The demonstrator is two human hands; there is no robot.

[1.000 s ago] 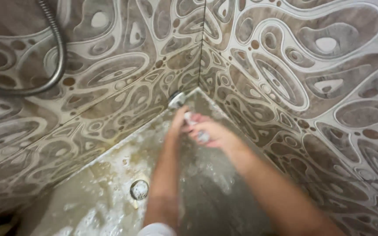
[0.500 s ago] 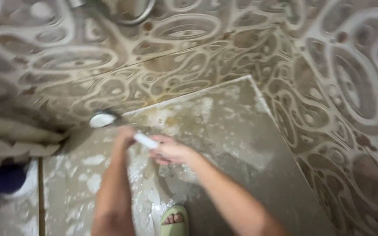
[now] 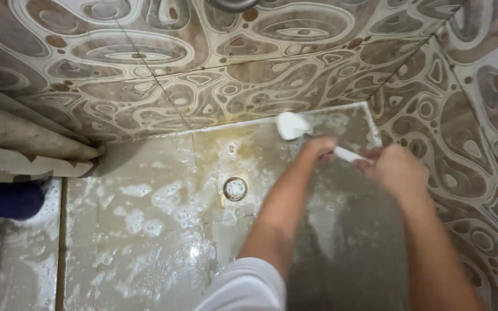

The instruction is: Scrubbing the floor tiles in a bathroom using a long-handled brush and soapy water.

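Gripping the slim white plastic handle of a brush (image 3: 350, 154) with both hands, the person leans over a wet, soapy stone-grey shower floor (image 3: 145, 230). The left hand (image 3: 317, 148) is wrapped round the handle nearest the pale rounded brush head (image 3: 291, 125), fingers curled closed on it. The right hand (image 3: 397, 170) closes on the rear end of the handle, fingers folded over so the tips are hidden, though the grip looks firm. Two hands on one short handle suggests pressure: the front one bears down, the back one steers.

The brush head sits on the floor right at the far edge, touching or just shy of the foot of the swirl-patterned brown and cream tiled wall (image 3: 203, 75), close to the corner where the second wall (image 3: 474, 115) meets it. The blur makes actual contact with the wall impossible to call.

Foam lies in patches across the left part of the floor, and a small round metal drain (image 3: 235, 188) sits near the middle, well apart from the brush. A folded patterned curtain (image 3: 24, 144) hangs at the left edge, with something dark blue (image 3: 7, 200) beneath it. No packages, labels or signs show anywhere.
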